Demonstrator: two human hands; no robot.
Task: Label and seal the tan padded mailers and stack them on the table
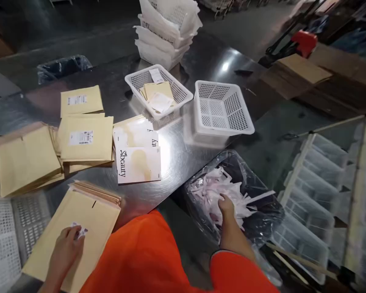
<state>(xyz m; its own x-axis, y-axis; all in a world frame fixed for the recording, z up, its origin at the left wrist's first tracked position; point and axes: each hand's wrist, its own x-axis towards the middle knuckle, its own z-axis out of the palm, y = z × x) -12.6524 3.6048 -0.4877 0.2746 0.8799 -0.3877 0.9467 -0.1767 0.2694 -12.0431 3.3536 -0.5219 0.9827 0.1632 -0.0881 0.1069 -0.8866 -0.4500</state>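
Orange sleeves (158,260) fill the bottom of the frame as a worker stands at a brushed steel packing table (177,158). Left hand (65,250) lies palm down on a tan padded mailer envelope (76,228), fingertips drawn together on a small crumpled white scrap of backing paper (79,232) near the envelope's middle. Right hand (227,209) reaches down into a black plastic-lined waste bin (262,228) beside the table edge, fingers curled among torn white paper strips (219,191); whether it grips any strip cannot be told.

Just beyond the left hand sits a stack of cream-and-white booklets printed "Sbeauty" (138,162), with piles of labelled tan envelopes (85,138) farther out to its left. Ahead of the right hand stand an empty white perforated plastic basket (221,110) and a second white basket holding envelopes (157,89).

With attention split between both sides, the scrap could slip from the loose pinch and stay stuck on the mailer. Leaning weight on the envelope, which overhangs the table edge, could slide it off. A careless swing back from the bin might drag strips onto the floor.
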